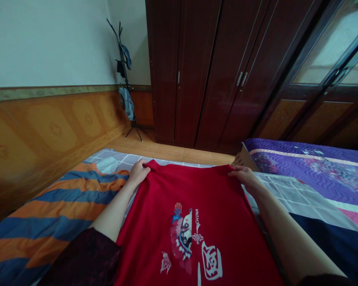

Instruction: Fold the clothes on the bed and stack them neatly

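A red T-shirt (226, 214) with a printed mask figure, white characters and the word CHINA stretches out in front of me, its lower part running past the bottom of the view. At its far left corner my left hand (139, 173) pinches the cloth between thumb and fingers. My right hand (244, 176) grips the far right corner the same way. Between the two hands the far edge is pulled fairly straight. Beneath the shirt is a bed with a grey checked sheet (280, 188).
Orange and blue striped bedding (74, 198) lies on the left, with a pale cloth (107, 164) near it. Dark navy fabric (325, 234) and a purple quilted cover (310, 159) are on the right. Beyond stand a coat rack (123, 59) and a dark red wardrobe (197, 79).
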`<state>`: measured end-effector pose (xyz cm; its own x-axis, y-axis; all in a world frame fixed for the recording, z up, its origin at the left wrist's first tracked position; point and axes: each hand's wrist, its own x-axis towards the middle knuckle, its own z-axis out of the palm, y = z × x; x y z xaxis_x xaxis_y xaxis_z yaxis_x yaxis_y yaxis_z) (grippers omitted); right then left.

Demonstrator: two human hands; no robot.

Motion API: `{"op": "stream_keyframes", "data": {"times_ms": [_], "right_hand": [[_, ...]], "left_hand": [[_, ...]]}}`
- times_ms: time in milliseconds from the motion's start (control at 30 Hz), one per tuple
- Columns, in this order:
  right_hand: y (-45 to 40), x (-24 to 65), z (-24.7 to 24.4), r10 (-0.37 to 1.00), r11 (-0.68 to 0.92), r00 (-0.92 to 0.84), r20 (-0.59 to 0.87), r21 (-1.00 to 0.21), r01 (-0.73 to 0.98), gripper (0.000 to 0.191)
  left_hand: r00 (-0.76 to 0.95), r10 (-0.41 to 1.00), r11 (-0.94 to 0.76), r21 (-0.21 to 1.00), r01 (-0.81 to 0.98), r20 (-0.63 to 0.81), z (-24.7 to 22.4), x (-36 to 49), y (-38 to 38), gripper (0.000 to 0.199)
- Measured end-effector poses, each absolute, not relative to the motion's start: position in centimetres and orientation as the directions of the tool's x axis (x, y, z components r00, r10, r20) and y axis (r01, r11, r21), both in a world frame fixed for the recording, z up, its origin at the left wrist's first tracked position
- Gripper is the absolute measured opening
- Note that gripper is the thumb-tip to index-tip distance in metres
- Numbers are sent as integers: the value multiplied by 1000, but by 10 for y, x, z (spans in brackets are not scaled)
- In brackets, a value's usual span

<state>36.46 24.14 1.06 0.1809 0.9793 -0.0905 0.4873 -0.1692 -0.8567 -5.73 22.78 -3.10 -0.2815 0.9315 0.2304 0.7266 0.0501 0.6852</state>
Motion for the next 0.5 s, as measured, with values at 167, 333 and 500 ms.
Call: {"op": "stream_keyframes", "data": {"times_ms": [167,333,500], "right_hand": [[242,362,10,969,-148,248,-18,-843,517,7],[246,367,0,931,-172,348,114,-701,692,13],[249,361,-9,903,-260,392,175,-504,823,24]], "left_hand": [[-361,906,133,661,738,220,-34,-56,234,10],[-448,875,269,585,765,182,-28,-49,243,19],[-492,860,371,495,786,137,-22,-41,253,28]]}}
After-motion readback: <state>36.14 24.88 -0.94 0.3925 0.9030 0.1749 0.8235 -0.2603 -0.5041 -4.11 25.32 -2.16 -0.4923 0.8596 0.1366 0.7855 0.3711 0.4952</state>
